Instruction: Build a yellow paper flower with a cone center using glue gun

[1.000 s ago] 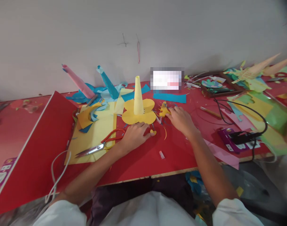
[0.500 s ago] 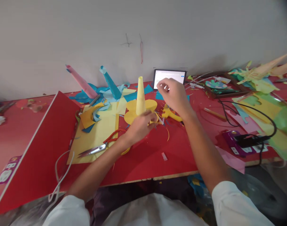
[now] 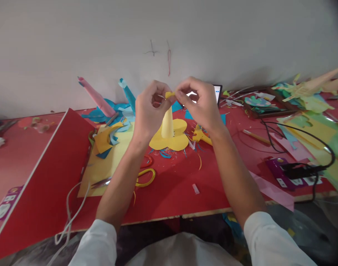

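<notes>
Both hands are raised and meet over the top of a pale yellow paper cone (image 3: pixel 167 123). The cone stands upright on a yellow petal-shaped paper base (image 3: pixel 171 143). A small yellow paper piece (image 3: pixel 170 95) is pinched between the fingertips of my left hand (image 3: pixel 152 107). My right hand (image 3: pixel 198 101) has its thumb and fingers closed at the other end of the same piece. The fingers hide the cone's tip. Below my left forearm lie scissors (image 3: pixel 146 178) with red and yellow handles, partly covered by the arm.
A yellow glue gun (image 3: pixel 201 136) lies right of the base. Pink (image 3: pixel 96 96) and blue (image 3: pixel 127 94) paper cones stand at the back left. Behind my right hand is a lit tablet (image 3: pixel 217 92). A purple power strip (image 3: pixel 282 171) with black cables sits at the right.
My left hand has risen from the petal base to the cone's top, now with a yellow paper piece. My right hand has shifted slightly left and down to meet it.
</notes>
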A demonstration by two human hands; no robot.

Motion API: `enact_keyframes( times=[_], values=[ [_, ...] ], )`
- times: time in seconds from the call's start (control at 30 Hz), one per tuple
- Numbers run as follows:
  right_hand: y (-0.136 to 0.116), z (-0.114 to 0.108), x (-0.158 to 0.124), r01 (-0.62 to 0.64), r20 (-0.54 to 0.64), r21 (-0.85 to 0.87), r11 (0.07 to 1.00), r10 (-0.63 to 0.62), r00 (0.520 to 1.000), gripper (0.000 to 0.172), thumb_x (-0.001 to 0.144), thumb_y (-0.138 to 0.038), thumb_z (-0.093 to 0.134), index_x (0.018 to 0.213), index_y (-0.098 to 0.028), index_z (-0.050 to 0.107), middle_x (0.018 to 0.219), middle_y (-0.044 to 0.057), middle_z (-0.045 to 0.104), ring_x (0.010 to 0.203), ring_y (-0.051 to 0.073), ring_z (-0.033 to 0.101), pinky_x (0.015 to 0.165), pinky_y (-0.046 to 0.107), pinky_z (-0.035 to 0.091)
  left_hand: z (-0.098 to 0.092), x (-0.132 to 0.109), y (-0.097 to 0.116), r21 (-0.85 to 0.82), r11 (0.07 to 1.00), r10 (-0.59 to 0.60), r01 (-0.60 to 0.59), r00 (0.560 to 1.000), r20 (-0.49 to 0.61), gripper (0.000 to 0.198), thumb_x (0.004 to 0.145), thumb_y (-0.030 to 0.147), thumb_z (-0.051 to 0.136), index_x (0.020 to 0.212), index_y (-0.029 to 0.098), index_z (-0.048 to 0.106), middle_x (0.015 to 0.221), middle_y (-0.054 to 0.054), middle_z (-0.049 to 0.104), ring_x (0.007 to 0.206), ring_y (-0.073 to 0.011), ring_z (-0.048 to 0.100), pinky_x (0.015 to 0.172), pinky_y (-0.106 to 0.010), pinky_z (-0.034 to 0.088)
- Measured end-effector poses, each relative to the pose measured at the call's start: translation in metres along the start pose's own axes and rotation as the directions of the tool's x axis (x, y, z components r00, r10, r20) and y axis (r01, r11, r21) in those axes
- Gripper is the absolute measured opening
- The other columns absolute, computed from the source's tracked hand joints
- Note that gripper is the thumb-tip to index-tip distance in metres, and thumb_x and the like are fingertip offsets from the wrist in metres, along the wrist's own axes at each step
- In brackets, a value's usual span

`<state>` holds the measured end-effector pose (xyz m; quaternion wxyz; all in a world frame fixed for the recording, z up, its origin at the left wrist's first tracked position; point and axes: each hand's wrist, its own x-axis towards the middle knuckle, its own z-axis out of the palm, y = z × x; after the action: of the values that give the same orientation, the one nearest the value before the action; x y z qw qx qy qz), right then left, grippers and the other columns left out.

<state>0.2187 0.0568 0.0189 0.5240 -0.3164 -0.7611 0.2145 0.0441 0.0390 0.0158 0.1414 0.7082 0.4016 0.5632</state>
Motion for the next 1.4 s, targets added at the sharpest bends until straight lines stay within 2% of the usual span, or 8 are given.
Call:
enact_keyframes(
  times=[0.17, 0.3, 0.43, 0.63, 0.83, 1.03, 1.17, 1.4],
  values=[
    [0.011, 0.005, -0.002, -0.015, -0.034, -0.021, 1.000, 0.014, 0.999, 0.033, 0.101, -0.056, 0.064, 0.094, -0.024, 0.069, 0.088, 0.001, 0.067, 0.089, 0.017, 0.067, 0.082, 0.033, 0.060, -0.005, -0.002, -0.011, -0.029, 0.999, -0.044, 0.045, 0.998, 0.044, 0.014, 0.100, 0.036, 0.068, 0.095, 0.023, 0.066, 0.081, 0.001, 0.063, 0.072, -0.0103, 0.065, 0.064, -0.023, 0.055],
    [0.016, 0.011, -0.003, -0.010, -0.071, -0.028, 1.000, 0.008, 0.997, 0.035, 0.100, -0.059, 0.064, 0.095, -0.025, 0.070, 0.089, 0.002, 0.066, 0.090, 0.018, 0.066, 0.081, 0.034, 0.061, -0.009, -0.002, -0.013, -0.030, 0.999, -0.039, 0.039, 0.999, 0.000, 0.013, 0.097, 0.033, 0.073, 0.096, 0.024, 0.065, 0.082, 0.001, 0.063, 0.072, -0.0102, 0.064, 0.066, -0.024, 0.054],
    [0.015, 0.014, -0.003, -0.007, -0.111, -0.036, 0.999, 0.003, 0.994, 0.037, 0.099, -0.063, 0.063, 0.097, -0.027, 0.070, 0.101, 0.003, 0.065, 0.094, 0.020, 0.066, 0.083, 0.037, 0.062, -0.013, -0.001, -0.010, 0.008, 1.000, -0.024, 0.025, 0.999, -0.023, 0.012, 0.097, 0.027, 0.071, 0.090, 0.023, 0.063, 0.083, 0.001, 0.062, 0.077, -0.0113, 0.065, 0.069, -0.025, 0.054],
    [0.013, 0.015, -0.003, -0.024, -0.137, -0.070, 0.997, 0.014, 0.991, 0.024, 0.101, -0.051, 0.066, 0.093, -0.029, 0.067, 0.107, 0.004, 0.066, 0.090, 0.020, 0.066, 0.083, 0.037, 0.062, -0.010, -0.002, -0.014, 0.060, 0.998, 0.000, 0.002, 1.000, -0.027, 0.010, 0.098, 0.024, 0.070, 0.090, 0.023, 0.065, 0.091, -0.002, 0.063, 0.087, -0.0137, 0.065, 0.073, -0.026, 0.056],
    [0.032, 0.020, -0.004, 0.007, -0.093, -0.043, 0.999, -0.011, 0.996, 0.031, 0.101, -0.057, 0.063, 0.097, -0.027, 0.068, 0.108, 0.005, 0.066, 0.103, 0.021, 0.066, 0.088, 0.037, 0.062, -0.007, -0.004, -0.032, 0.074, 0.997, 0.007, -0.007, 1.000, -0.006, 0.004, 0.095, 0.024, 0.072, 0.095, 0.023, 0.067, 0.100, -0.004, 0.064, 0.092, -0.0135, 0.065, 0.078, -0.024, 0.059],
    [0.048, 0.027, -0.006, -0.015, -0.073, 0.029, 0.999, 0.017, 0.997, 0.034, 0.100, -0.060, 0.062, 0.100, -0.027, 0.068, 0.119, 0.006, 0.067, 0.114, 0.020, 0.066, 0.089, 0.036, 0.061, -0.003, -0.005, -0.042, 0.043, 0.999, -0.018, 0.017, 1.000, 0.026, 0.005, 0.095, 0.018, 0.067, 0.097, 0.023, 0.066, 0.103, -0.004, 0.069, 0.097, -0.0150, 0.068, 0.083, -0.027, 0.059],
    [0.051, 0.031, -0.006, -0.054, -0.072, 0.100, 0.994, 0.062, 0.995, 0.040, 0.098, -0.065, 0.063, 0.095, -0.026, 0.066, 0.114, 0.006, 0.071, 0.108, 0.019, 0.069, 0.088, 0.035, 0.061, -0.001, -0.005, -0.037, 0.066, 0.997, -0.037, 0.035, 0.999, 0.026, 0.010, 0.095, 0.013, 0.063, 0.093, 0.022, 0.063, 0.097, -0.002, 0.071, 0.091, -0.0138, 0.069, 0.084, -0.029, 0.057],
    [0.050, 0.032, -0.004, -0.085, -0.080, 0.124, 0.989, 0.096, 0.992, 0.047, 0.094, -0.072, 0.064, 0.092, -0.025, 0.064, 0.103, 0.004, 0.071, 0.100, 0.018, 0.070, 0.086, 0.033, 0.060, 0.002, -0.005, -0.037, 0.079, 0.996, -0.034, 0.033, 0.999, 0.007, 0.007, 0.097, 0.016, 0.063, 0.093, 0.022, 0.061, 0.091, 0.000, 0.072, 0.085, -0.0121, 0.068, 0.082, -0.027, 0.055]
  ],
)
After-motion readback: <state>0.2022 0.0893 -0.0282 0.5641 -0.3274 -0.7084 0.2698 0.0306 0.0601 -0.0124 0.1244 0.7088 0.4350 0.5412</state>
